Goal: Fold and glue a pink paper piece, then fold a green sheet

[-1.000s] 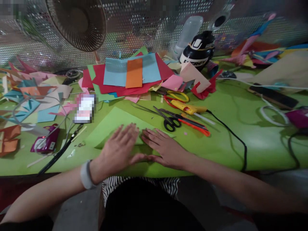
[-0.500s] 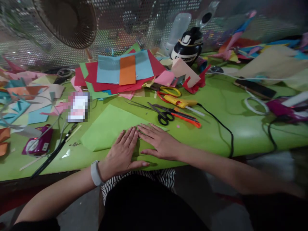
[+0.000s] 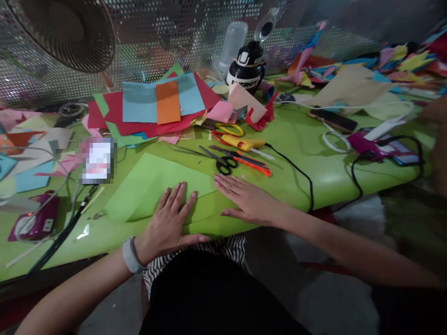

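Note:
A sheet of light green paper [image 3: 139, 181], folded over at its left side, lies on the green tabletop [image 3: 286, 186]. My left hand [image 3: 167, 223] presses flat on the lower part of the paper, fingers spread and thumb pointing right. At the paper's right end rests my right hand [image 3: 246, 200], palm down, its fingers stretched out to the left. Neither hand grips anything. Just beyond my right fingertips are black-handled scissors [image 3: 225, 163] and an orange utility knife [image 3: 254, 165]. The paper's right edge is partly hidden by my hands.
A yellow glue gun [image 3: 242, 142] trails a black cord on the right. Behind lie stacked coloured sheets [image 3: 139, 104], with a black bottle [image 3: 246, 67] beside them. A phone [image 3: 98, 160] and a purple power strip [image 3: 38, 216] sit left; a dark phone [image 3: 333, 119] lies right.
My hands have moved apart; the right slid rightward along the paper, and the left hand's fingers spread. The view has shifted to the right.

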Tool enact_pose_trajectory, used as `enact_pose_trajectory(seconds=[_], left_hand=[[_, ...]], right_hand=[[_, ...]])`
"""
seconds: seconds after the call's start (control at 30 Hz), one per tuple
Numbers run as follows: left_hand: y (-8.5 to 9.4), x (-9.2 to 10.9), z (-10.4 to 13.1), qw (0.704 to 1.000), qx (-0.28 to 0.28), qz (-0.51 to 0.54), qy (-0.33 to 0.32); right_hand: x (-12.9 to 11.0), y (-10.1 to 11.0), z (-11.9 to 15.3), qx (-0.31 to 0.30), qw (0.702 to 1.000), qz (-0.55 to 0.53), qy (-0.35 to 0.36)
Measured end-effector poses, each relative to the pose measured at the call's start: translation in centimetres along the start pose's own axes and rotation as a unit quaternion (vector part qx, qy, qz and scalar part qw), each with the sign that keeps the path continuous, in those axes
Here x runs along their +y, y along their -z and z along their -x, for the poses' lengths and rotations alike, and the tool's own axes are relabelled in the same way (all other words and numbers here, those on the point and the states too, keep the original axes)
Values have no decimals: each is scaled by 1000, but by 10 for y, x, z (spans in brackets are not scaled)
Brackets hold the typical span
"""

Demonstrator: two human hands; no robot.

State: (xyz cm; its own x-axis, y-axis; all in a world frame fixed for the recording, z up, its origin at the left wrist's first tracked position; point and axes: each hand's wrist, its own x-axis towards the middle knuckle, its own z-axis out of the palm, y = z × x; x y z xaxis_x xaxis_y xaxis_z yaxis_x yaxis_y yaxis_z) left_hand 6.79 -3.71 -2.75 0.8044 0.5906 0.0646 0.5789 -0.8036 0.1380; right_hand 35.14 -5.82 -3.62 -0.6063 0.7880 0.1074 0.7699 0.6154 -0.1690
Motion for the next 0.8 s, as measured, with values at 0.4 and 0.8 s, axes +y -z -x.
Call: enact_pose_trajectory(seconds=[0.4, 0.8], left_hand=[[4, 2, 2, 999, -31, 37, 13], [32, -48, 97, 997, -66, -32, 1]], right_hand=[[-32, -23, -33, 2, 998, -15, 58], [-24, -7, -35, -60, 995, -80, 24]])
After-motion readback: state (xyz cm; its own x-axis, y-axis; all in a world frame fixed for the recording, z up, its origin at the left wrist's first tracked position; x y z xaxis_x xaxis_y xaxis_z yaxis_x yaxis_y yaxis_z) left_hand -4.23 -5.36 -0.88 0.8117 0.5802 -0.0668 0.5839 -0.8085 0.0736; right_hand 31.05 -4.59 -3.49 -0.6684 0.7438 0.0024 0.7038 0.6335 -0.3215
